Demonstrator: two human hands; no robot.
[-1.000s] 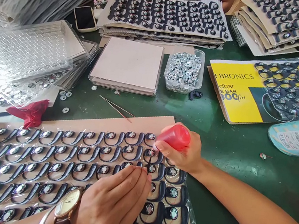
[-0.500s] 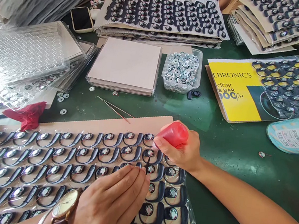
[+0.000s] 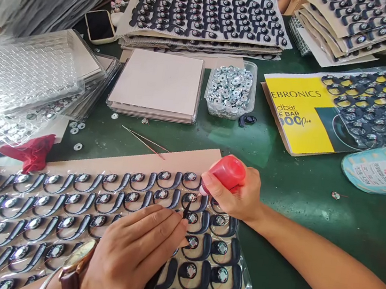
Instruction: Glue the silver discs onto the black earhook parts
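My left hand [image 3: 139, 251], a watch on its wrist, is closed around dark tweezers [image 3: 187, 207]. Their tip reaches a round silver speaker [image 3: 190, 197] in a black ear-hook shell. In my right hand [image 3: 248, 197] is a red squeeze bottle [image 3: 229, 172], tilted with its pale nozzle down beside that same speaker. Whether the nozzle touches it, I cannot tell. Rows of such ear-hook shells lie in a clear plastic tray [image 3: 247, 284] over a brown card [image 3: 205, 158]. My left hand and forearm hide part of the rows.
Behind the tray stand a tub of silver discs [image 3: 230, 92], a stack of card-topped trays [image 3: 157, 80] and metal tweezers [image 3: 145, 140]. A red cloth [image 3: 28, 151] lies left, a yellow printed sheet [image 3: 297, 111] right. Across the table, a person sits behind stacked filled trays [image 3: 210, 16].
The tweezers and my left hand have moved slightly left, and more of the tweezers shows below the hand. My right hand keeps the red bottle at the same speaker. The view has shifted slightly.
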